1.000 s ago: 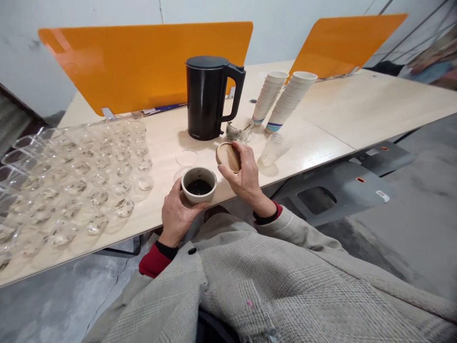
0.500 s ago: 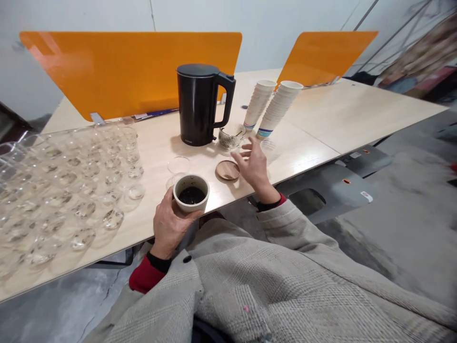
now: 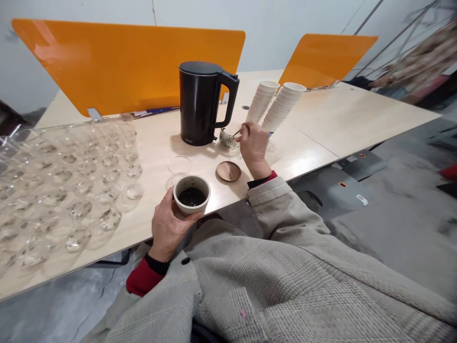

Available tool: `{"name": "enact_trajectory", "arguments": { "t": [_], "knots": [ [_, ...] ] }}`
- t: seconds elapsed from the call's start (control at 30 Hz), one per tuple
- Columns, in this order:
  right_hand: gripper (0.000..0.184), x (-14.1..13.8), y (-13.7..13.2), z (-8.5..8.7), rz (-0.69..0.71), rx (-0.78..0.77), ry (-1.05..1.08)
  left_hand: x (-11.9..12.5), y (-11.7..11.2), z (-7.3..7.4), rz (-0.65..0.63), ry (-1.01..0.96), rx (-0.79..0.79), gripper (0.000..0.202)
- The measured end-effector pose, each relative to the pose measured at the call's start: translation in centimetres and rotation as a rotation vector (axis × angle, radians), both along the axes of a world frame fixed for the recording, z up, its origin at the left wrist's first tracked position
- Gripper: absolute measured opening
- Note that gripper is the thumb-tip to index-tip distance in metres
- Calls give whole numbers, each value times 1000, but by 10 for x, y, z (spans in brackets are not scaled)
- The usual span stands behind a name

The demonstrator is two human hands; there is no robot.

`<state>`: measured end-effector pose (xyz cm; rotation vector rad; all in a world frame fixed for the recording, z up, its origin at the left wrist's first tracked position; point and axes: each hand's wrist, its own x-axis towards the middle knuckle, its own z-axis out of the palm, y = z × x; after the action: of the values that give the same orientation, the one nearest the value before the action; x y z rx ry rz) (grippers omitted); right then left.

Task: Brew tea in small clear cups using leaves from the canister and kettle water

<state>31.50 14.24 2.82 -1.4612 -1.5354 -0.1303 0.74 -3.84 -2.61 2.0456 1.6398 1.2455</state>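
Clamps the left hand point(image 3: 169, 229) round the outer wall of a pale cup point(image 3: 194, 210), lower middle of the frame; contains dark liquid point(image 3: 192, 197) below the rim, so probably feels fairly weighty and needs keeping level; looks stiff, perhaps ceramic and breakable; best taken round the wall, clear of the rim. Just right of centre, shows a wooden disc point(image 3: 229, 171) flat on the table point(image 3: 321, 112), likely light, rigid, easiest lifted by its edge; just above that, pinches the fingers of the right hand point(image 3: 254, 143) together on a thin handle point(image 3: 236, 133), slanted in a ribbed glass bowl point(image 3: 228, 139); probably light, best held near the upper end; likely slippery and fragile in the bowl's case.

Bears a white sticker on the grey chair point(image 3: 330, 188), right of the frame, unreadable; carries pale lettering near the base of the black kettle point(image 3: 199, 105), upper middle, too small to read; shows only blue on the paper cups point(image 3: 280, 110), no legible words.
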Motion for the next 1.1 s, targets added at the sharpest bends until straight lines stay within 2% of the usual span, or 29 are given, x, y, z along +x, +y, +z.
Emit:
{"name": "enact_trajectory", "arguments": {
  "t": [0.1, 0.2, 0.37, 0.43, 0.53, 0.63, 0.73, 0.9, 1.1],
  "knots": [
    [37, -3, -27, 15, -112, 99, 111, 0, 0, 1, -6, 7, -1, 93],
    [42, -13, -61, 34, -88, 231, 199, 1, -1, 1, 1, 8, -3, 94],
    [25, -46, -131, 59, -48, 422, 304, 3, -2, 1, 20, 13, -21, 96],
    [20, -59, -156, 61, 15, 418, 307, 3, -2, 2, 10, 12, -28, 98],
    [10, -71, -181, 56, 273, 336, 274, 2, -2, 3, -8, 9, -38, 98],
    [10, -80, -185, 43, 504, 256, 107, 2, -2, 4, -11, 7, -43, 100],
    [12, -88, -175, 30, 605, 236, -55, 3, -2, 5, -12, 4, -38, 100],
    [14, -100, -165, 19, 695, 211, -138, 5, -3, 8, -23, 8, -41, 93],
    [16, -101, -167, 19, 704, 147, -70, 5, -3, 8, -14, 11, -32, 94]
  ]
}}
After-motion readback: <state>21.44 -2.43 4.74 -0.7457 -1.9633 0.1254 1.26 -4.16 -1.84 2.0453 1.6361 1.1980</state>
